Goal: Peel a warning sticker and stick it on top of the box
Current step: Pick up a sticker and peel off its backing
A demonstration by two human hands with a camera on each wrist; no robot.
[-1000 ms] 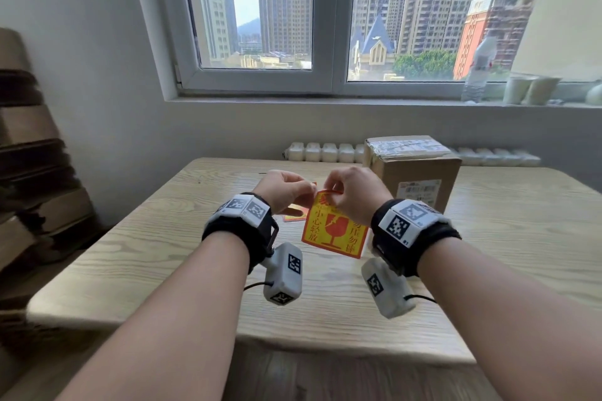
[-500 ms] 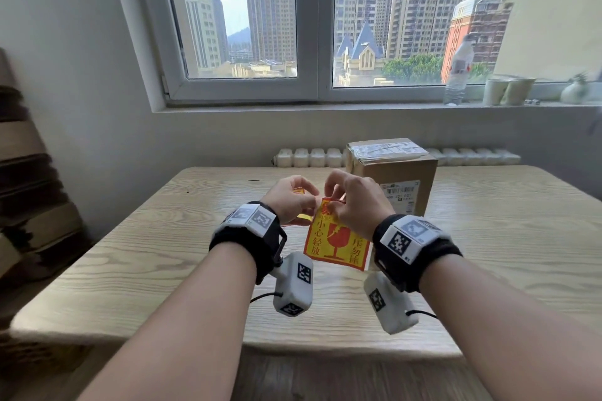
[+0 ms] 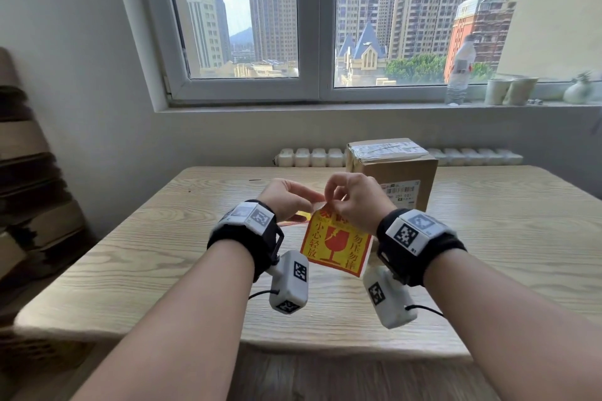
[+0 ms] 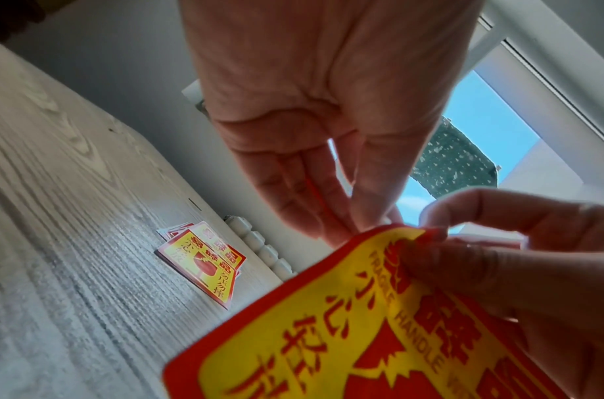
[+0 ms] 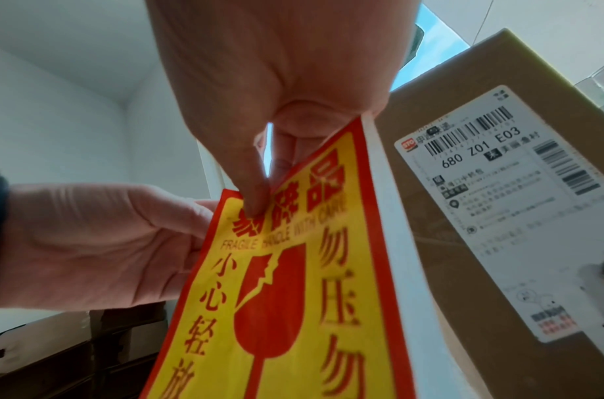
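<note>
A red and yellow warning sticker [image 3: 335, 246] on white backing hangs above the wooden table [image 3: 146, 254], in front of me. My right hand [image 3: 332, 205] pinches its top edge, thumb [image 5: 256, 205] on the printed face. My left hand [image 3: 317, 200] pinches the top left corner, with its fingertips [image 4: 344, 232] at the red border. The brown cardboard box [image 3: 395, 172] stands behind my right hand, taped on top, with a shipping label [image 5: 519, 194] on its near side. Whether the sticker has come off the backing is hidden.
A small pile of spare stickers [image 4: 204, 264] lies on the table behind my left hand. A water bottle [image 3: 459, 72] and cups [image 3: 509, 91] stand on the windowsill. Flattened cardboard [image 3: 22, 179] is stacked at the left wall.
Both hands still hold the sticker at about the same place. The fingers have shifted at its top corner. My head view has tilted up a little.
</note>
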